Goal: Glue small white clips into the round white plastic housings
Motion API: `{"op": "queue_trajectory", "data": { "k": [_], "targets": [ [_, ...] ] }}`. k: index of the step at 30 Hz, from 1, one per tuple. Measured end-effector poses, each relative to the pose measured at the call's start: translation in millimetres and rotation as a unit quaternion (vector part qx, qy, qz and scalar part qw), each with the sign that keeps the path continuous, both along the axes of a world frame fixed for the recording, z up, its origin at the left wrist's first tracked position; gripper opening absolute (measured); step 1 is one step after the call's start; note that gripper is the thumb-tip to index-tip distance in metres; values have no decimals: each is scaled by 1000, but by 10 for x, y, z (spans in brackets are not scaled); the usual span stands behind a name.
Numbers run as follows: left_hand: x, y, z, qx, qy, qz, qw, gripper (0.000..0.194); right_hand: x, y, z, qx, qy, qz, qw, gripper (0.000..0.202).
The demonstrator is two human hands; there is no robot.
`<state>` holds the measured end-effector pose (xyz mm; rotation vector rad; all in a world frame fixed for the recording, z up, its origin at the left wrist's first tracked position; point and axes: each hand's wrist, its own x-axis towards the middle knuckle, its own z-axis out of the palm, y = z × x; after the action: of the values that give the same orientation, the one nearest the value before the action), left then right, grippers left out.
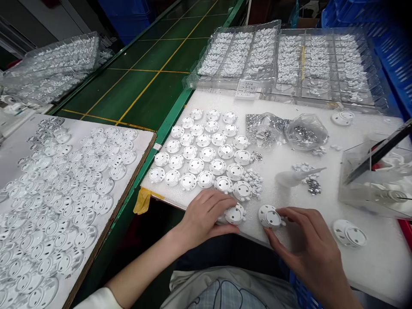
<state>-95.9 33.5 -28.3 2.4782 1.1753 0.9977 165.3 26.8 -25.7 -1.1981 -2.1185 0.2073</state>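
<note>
My left hand (206, 214) is curled round a white round plastic part (235, 214) with dark holes in its top, thumb in front and fingers behind. To the right, my right hand (309, 236) pinches the near right edge of another white round part (269, 216), which rests on the white foam board (289, 240). Rows of similar round parts (207, 154) lie just beyond my left hand. Beside those rows sits a heap of small white pieces (253, 182). One more round part (349, 233) lies right of my right hand.
A white squeeze bottle (289, 179) lies beyond my hands, near bags of small metal pieces (304, 133). A clear box with tools (373, 184) stands at right. Clear trays (241, 53) hold small white parts at the back. A green conveyor (135, 81) and a parts-covered board (71, 201) are left.
</note>
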Motion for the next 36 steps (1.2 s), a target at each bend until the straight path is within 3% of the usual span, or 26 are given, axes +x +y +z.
{"op": "queue_trajectory", "data": {
  "k": [8,13,17,20,25,31,36],
  "targets": [
    [-83,-9,31,-74,-73,-12,995,46,26,13,-39,24,-9,0,1000,30],
    [-130,-7,89,-178,-166,-5,970,52,58,11,-91,31,-11,2,999,32],
    [-178,-3,125,-202,-174,0,964,46,68,15,-96,36,-7,6,999,32],
    [-156,-8,100,-174,-130,-6,976,42,48,16,-75,32,-7,6,999,32],
    [-12,-20,57,-37,2,-6,999,36,8,15,-36,0,-8,-8,1000,28],
    [70,21,51,80,123,-15,989,42,23,-6,-37,-23,-21,-22,999,37],
    [40,95,-8,125,125,-35,984,47,5,-13,-63,-13,-32,-27,999,38]
  ]
}}
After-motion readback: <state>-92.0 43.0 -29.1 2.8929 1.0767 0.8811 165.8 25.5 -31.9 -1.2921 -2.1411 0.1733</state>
